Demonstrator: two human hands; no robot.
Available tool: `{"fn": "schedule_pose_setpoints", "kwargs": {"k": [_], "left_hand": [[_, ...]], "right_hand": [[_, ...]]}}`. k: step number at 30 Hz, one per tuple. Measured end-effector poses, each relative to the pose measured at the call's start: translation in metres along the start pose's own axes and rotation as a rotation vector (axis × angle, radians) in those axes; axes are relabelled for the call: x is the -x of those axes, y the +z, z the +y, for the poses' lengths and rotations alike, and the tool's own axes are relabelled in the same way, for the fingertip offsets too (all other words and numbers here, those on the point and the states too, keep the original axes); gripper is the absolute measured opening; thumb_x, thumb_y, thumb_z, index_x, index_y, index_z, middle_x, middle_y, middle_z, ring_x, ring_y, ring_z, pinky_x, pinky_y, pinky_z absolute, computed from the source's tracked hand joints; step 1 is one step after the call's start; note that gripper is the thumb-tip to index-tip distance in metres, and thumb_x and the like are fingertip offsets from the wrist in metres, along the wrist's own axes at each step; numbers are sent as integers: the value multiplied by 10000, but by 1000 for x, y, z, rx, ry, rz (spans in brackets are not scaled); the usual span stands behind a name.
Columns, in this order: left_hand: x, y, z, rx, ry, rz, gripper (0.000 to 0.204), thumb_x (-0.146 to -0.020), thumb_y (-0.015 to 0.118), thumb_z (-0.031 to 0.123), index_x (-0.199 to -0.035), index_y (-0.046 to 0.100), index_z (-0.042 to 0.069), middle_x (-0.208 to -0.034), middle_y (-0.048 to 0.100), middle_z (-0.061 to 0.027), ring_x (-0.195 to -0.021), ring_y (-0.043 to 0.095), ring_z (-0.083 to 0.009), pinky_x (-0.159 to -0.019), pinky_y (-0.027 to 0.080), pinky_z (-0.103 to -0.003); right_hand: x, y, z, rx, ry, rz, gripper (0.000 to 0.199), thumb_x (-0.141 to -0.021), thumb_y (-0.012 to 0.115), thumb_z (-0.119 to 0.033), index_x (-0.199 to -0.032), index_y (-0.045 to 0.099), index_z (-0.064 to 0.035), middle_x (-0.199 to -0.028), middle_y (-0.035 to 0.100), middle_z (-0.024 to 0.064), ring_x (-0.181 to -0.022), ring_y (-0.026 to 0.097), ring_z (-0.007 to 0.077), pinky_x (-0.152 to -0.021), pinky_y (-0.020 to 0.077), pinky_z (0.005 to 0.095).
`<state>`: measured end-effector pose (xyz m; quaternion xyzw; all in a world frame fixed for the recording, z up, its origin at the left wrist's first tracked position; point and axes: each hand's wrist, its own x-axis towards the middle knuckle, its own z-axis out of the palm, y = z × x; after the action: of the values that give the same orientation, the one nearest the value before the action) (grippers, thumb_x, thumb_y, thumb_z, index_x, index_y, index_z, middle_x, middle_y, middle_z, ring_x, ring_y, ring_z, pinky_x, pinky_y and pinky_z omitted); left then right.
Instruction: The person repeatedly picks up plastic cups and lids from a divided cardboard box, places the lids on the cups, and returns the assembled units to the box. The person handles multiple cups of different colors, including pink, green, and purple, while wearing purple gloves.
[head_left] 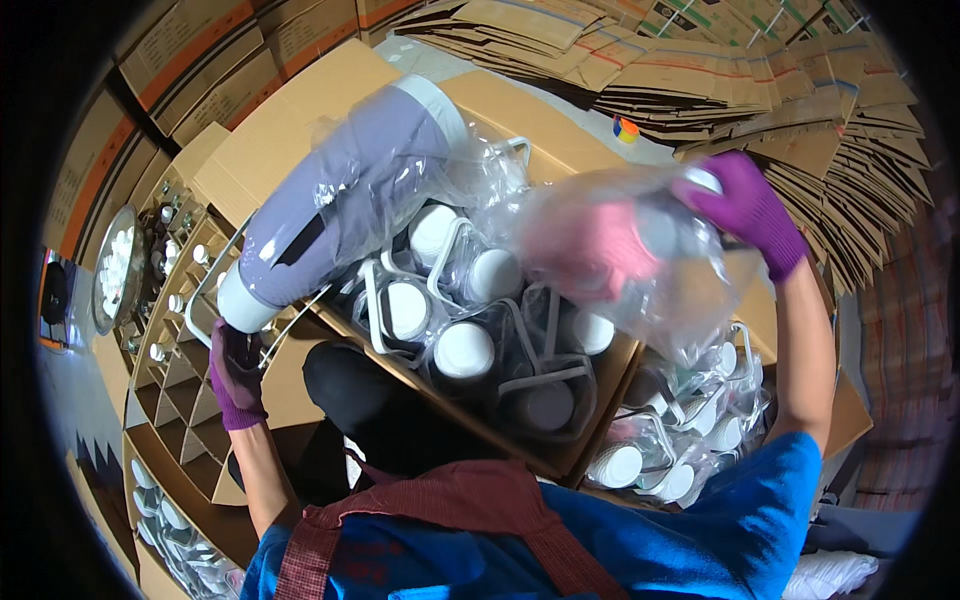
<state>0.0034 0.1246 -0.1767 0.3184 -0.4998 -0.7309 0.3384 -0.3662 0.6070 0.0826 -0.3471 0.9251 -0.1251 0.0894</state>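
My left hand [235, 375], in a purple glove, grips the white-capped lower end of a lavender bottle [340, 200] wrapped in a clear plastic bag. It is held tilted above an open cardboard box [590, 440]. My right hand [745, 205], also in a purple glove, grips one end of a pink bottle [590, 250] in a clear bag, raised over the same box. Below both bottles the box holds several bagged bottles with white lids [465, 350] and white handles.
A cardboard box with divider cells [170, 340] stands at the left, small white caps in its cells. Stacks of flattened cardboard [760, 70] fill the back and right. More bagged bottles [680, 450] lie at the right. A round metal dish [115, 265] sits far left.
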Motion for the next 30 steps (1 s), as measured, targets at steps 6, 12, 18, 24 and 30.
{"fn": "schedule_pose_setpoints", "kwargs": {"k": [6, 12, 18, 24, 30], "left_hand": [[29, -31, 1, -21, 24, 3, 551, -1019, 477, 461, -1379, 518, 46, -1287, 593, -22, -1150, 576, -165, -995, 438, -324], [70, -79, 18, -138, 125, 85, 534, -1028, 455, 419, -1383, 506, 22, -1382, 559, -107, -1235, 560, -212, -1034, 438, -342], [121, -155, 93, -457, 558, 226, 482, -1050, 462, 281, -1447, 426, 10, -1448, 504, -157, -1329, 502, -257, -1098, 419, -410], [254, -118, 177, -650, 933, 496, 417, -1037, 469, 197, -1416, 460, 25, -1421, 522, -132, -1213, 574, -263, -970, 490, -425], [311, -79, 121, -1561, 945, -679, 385, -805, 696, 247, -1188, 685, 212, -1169, 681, -65, -705, 654, -184, -545, 498, -342]], "right_hand": [[-77, 37, -44, 512, -406, -121, 404, -831, 671, -481, -869, 719, -81, -777, 667, 184, -731, 650, 372, -693, 520, 447], [-73, 145, 9, 412, -437, -230, 313, -862, 667, -404, -1001, 713, -128, -948, 695, 158, -888, 660, 359, -803, 514, 447], [-105, 168, -86, -353, -478, 631, 456, -974, 613, -322, -1332, 577, -42, -1289, 636, 186, -1215, 600, 317, -1030, 451, 362], [-191, 215, -314, -1095, -643, 247, 656, -1027, 440, -525, -1386, 512, 20, -1321, 618, 172, -1220, 587, 263, -1056, 426, 357], [-228, 321, -428, -1143, -508, -388, 643, -1042, 325, -512, -1015, 711, 2, -842, 697, 88, -775, 630, 186, -730, 493, 312]]}}
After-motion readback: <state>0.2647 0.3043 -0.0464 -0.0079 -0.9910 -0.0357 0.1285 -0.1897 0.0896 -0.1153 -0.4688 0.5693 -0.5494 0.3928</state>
